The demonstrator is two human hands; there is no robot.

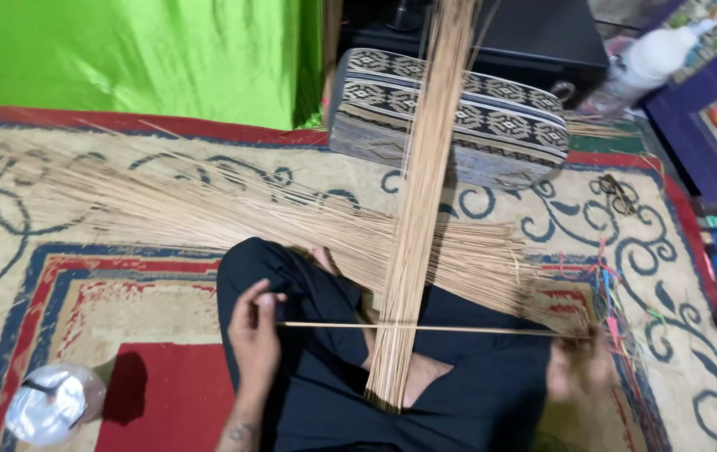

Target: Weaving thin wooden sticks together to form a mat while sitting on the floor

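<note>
My left hand point(255, 331) pinches one end of a single thin tan stick point(459, 329) that runs level across my lap. My right hand point(578, 368), blurred, holds the stick's other end. The stick crosses in front of an upright bundle of tan sticks point(419, 201) that stands between my crossed legs in black trousers point(325, 368) and rises past the top of the view. Behind it, a large heap of the same sticks point(208, 209) lies fanned over the carpet to the left.
A patterned carpet point(57, 276) covers the floor. A black-and-white woven cushion point(492, 117) lies beyond the bundle. A clear plastic container point(53, 402) sits at lower left. Coloured strings point(614, 293) and scissors point(618, 194) lie at right. Green cloth point(141, 50) hangs at the back.
</note>
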